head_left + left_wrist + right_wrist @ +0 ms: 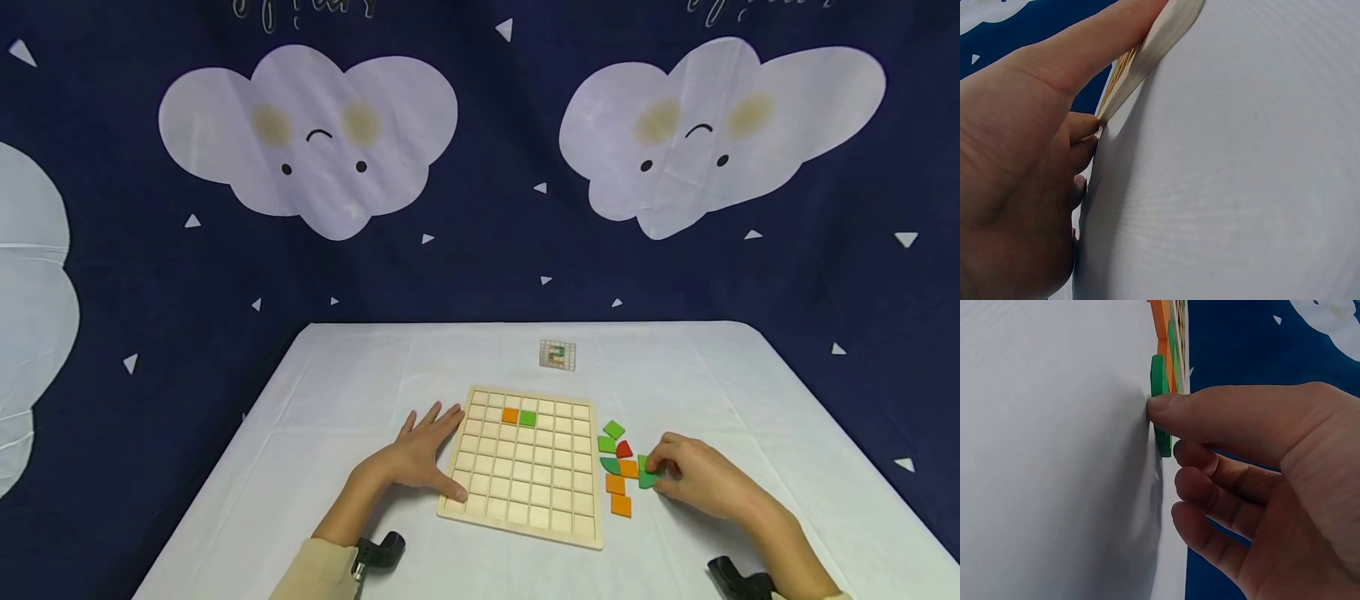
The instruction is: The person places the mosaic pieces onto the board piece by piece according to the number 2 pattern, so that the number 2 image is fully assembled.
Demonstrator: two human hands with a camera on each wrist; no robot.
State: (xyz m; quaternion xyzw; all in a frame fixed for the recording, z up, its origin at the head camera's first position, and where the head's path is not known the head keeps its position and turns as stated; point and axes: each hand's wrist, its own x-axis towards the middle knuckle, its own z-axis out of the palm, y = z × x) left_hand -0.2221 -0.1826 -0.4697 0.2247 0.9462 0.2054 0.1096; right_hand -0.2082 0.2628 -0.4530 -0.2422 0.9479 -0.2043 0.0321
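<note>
A wooden grid board (pixel 525 479) lies on the table, holding an orange square tile (pixel 510 415) and a light green square tile (pixel 528 418) in its upper part. My left hand (pixel 420 454) spreads along the board's left side, fingertips at the upper edge and thumb on the lower corner. Right of the loose tiles, my right hand (pixel 701 475) has its fingers bent. Its thumb and index finger pinch at a dark green tile (pixel 1159 375), beside a light green tile (pixel 642 461); the index fingertip is hidden in the right wrist view.
Loose orange tiles (pixel 620 506), light green tiles (pixel 613 430), a red curved tile (pixel 624 450) and a dark green curved tile (pixel 610 466) lie along the board's right side. A small pattern card (pixel 557 355) lies behind the board. A dark cloud-print curtain (pixel 502 250) hangs beyond the white table (pixel 375 367).
</note>
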